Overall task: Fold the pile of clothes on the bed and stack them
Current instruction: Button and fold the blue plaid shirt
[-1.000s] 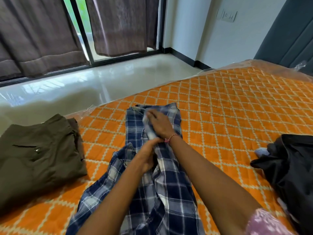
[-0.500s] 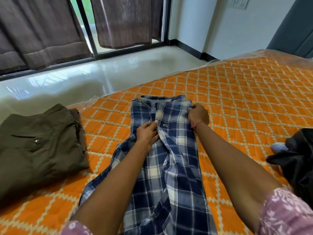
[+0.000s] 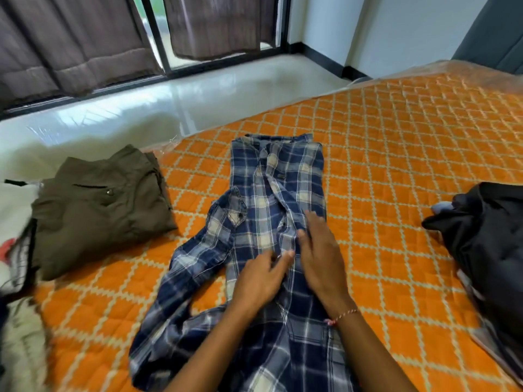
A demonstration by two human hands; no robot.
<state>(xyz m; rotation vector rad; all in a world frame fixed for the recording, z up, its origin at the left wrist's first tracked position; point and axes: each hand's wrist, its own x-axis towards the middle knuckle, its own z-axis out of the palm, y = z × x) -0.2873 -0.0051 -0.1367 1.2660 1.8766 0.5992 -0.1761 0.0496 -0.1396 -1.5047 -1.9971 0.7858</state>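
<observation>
**Plaid shirt laid lengthwise on the orange bed, both hands flat on its front**

The bed [image 3: 410, 154] fills most of the view, covered with an orange quilt crossed by a pale diamond lattice; a clear plastic sheet shows along its far edge. Beyond it lies a glossy pale floor [image 3: 175, 103], with brown curtains [image 3: 70, 43] hanging over a dark-framed glass door, and a white wall with a black skirting at the back right.

The blue and white plaid shirt [image 3: 283, 188] lies in the middle of the bed, front side up. Its long axis runs from the person toward the far edge, with the collar at the far end and the hem nearest the camera. The button placket runs down the centre. One sleeve bends outward on the left side, its cuff turned up beside the chest.

A folded olive-green garment [image 3: 96, 210] sits to the left of the shirt, apart from it. A heap of dark clothes [image 3: 486, 250] rests at the right edge of the bed, and pale patterned fabric [image 3: 19, 335] shows at the left border.

The right hand [image 3: 319, 258] lies on the placket with straight fingers, gripping nothing. The left hand [image 3: 260, 281] rests just beside it on the shirt, fingers loosely extended and touching the cloth. A thin red thread bracelet [image 3: 341, 316] circles the right wrist.
</observation>
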